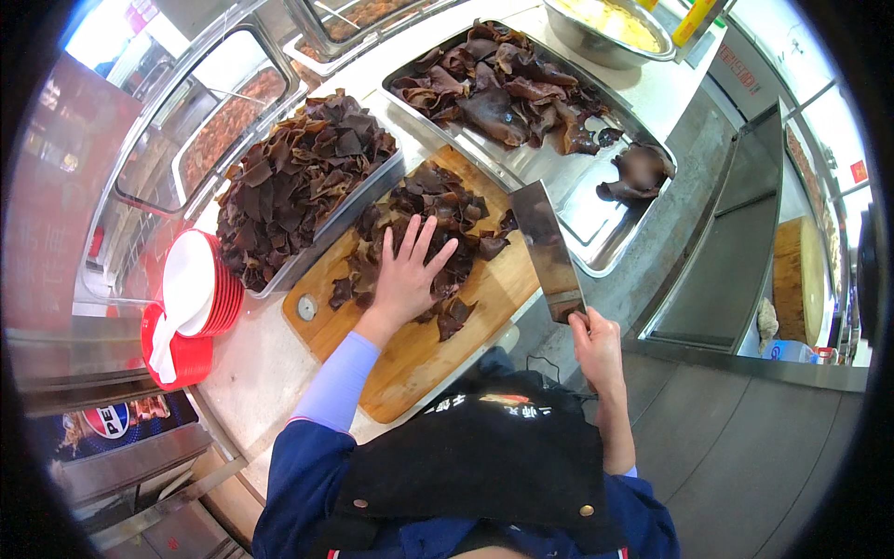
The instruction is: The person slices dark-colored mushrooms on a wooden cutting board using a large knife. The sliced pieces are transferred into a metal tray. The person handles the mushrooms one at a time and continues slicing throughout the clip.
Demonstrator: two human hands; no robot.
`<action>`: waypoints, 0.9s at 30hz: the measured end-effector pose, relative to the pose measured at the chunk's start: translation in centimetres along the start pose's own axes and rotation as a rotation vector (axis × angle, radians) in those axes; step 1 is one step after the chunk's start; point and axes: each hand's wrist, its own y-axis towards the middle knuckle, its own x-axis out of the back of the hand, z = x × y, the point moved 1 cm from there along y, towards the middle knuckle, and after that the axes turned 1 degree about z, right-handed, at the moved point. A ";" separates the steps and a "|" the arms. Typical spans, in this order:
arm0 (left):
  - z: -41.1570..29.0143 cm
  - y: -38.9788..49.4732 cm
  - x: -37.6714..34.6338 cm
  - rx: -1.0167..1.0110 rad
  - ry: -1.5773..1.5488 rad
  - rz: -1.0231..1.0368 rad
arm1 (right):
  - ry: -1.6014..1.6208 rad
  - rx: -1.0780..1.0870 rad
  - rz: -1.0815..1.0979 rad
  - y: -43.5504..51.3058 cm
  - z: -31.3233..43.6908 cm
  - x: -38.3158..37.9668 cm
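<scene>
My left hand [408,276] lies spread, palm down, over a heap of cut wood ear mushroom [440,199] on a wooden cutting board [391,377]. In my right hand [595,342] is the handle of a cleaver [548,244], its broad blade raised at the board's right edge, apart from the heap. Left of the board, a plastic tub [349,216] is piled high with cut wood ear pieces [300,175]. Beyond the board, a steel tray [559,202] holds larger whole pieces [496,91] at its far end and a lone piece [635,171] near its right side.
Stacked red bowls with white insides [202,279] stand at the counter's left. Clear-lidded food containers [209,119] line the far left side. A steel bowl of yellow food [607,31] sits at the back. A round wooden block [798,279] is at the far right.
</scene>
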 end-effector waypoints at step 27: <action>3.9 -4.3 -3.1 0.721 -0.584 -0.317 | 0.140 0.024 0.039 2.8 -0.8 -1.8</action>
